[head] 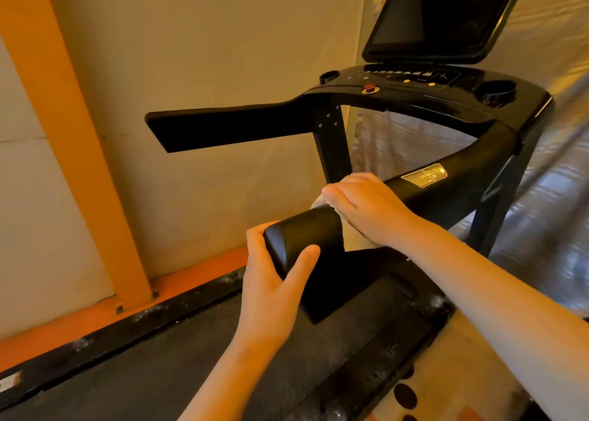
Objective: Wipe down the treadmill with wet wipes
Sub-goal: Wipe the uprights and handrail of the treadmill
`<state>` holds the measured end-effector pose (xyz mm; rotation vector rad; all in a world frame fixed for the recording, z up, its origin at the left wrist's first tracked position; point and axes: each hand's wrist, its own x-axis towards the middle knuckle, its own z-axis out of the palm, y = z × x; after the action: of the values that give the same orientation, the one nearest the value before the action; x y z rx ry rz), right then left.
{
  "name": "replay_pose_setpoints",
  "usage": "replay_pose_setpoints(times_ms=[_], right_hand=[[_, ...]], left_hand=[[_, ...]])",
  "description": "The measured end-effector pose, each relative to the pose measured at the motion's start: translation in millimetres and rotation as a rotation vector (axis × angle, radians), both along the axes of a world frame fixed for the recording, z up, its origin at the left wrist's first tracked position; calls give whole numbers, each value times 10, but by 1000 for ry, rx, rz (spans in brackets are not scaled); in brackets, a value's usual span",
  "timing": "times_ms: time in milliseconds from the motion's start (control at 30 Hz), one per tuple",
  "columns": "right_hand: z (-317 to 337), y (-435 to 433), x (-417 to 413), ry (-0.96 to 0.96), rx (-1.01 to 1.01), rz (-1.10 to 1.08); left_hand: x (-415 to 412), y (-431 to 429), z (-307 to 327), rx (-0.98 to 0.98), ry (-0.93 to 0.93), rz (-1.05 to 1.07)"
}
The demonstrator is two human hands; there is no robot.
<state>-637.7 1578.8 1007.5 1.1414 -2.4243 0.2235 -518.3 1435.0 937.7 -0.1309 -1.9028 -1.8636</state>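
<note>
Pressing a limp-looking wet wipe (318, 202) onto the seemingly stiff, slick handrail (452, 188), the right hand (361, 205) lies flat; beside it, the left hand (271, 293) grips the rail's end.

The handrail (306, 229) end gripped by the left hand (274, 280) is glossy black, and the wipe (318, 202) pressed under the right hand (366, 207) just beyond it is white. Further up the rail sits a gold plate (424, 175), then the black console (414, 98) with a red button (369, 87) ringed in yellow. Left of the grip, the beam (63, 127) is orange.
</note>
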Motion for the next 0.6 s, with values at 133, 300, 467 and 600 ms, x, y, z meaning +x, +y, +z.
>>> replay_pose_setpoints(times_ms=[133,300,467,600], right_hand=[[-122,-81,135,-5,-39,40],[-2,66,-47,-56,71,-51],[-157,-56,113,-55,-90,62],[-73,40,-12,-21,-53,5]], left_hand=[[-8,9,16,-18,-14,16],[-9,-10,22,-20,-24,-5],[6,-6,29,-16,-36,-20],[5,-28,37,-6,-37,-33]])
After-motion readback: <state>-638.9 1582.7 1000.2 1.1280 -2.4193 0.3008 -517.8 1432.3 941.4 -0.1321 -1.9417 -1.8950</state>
